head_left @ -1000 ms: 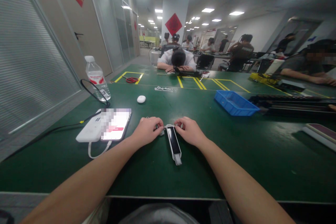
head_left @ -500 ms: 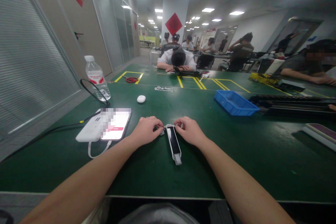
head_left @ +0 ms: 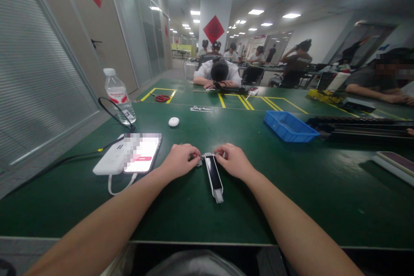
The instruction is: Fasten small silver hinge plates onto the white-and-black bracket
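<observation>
A slim white-framed device with a glossy black face lies lengthwise on the green table, a pale grey tab sticking out at its near end. At its far end, a thin light-coloured strip runs between my two hands. My left hand is closed in a pinch by the device's upper left corner, with a small greyish piece under its fingertips. By the upper right corner my right hand is pinched too. What each set of fingertips grips is too small to make out.
Left of my hands are a phone, a white power bank with cables and a water bottle. Beyond are a white earbud case, red scissors and a blue tray. A person rests head-down at the far edge.
</observation>
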### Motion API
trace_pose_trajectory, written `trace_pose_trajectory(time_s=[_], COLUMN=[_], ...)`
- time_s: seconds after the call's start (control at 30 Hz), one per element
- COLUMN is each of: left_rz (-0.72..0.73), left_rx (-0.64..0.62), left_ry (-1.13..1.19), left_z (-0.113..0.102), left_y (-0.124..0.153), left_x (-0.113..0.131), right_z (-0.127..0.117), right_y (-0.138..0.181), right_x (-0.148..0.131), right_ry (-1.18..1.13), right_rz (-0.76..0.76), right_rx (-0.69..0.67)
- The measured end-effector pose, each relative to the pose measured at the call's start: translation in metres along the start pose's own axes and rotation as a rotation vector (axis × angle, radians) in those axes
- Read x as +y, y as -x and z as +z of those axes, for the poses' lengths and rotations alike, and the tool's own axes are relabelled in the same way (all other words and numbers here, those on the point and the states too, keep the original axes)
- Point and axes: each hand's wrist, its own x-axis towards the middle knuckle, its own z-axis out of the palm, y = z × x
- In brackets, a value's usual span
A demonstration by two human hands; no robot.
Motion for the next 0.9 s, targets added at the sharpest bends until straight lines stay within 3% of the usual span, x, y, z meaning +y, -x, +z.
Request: trace_pose_trajectory(time_s=[0.9], left_rz=[-0.005], left_rx=[0.015], left_ry=[0.037], left_z=[0.0012], left_y=[0.0001], left_x=[-0.0014], right_z=[-0.0005], right_y=[-0.002], right_x=[0.0057], right_ry=[-0.038], right_rz=[0.029], right_rx=[0.003])
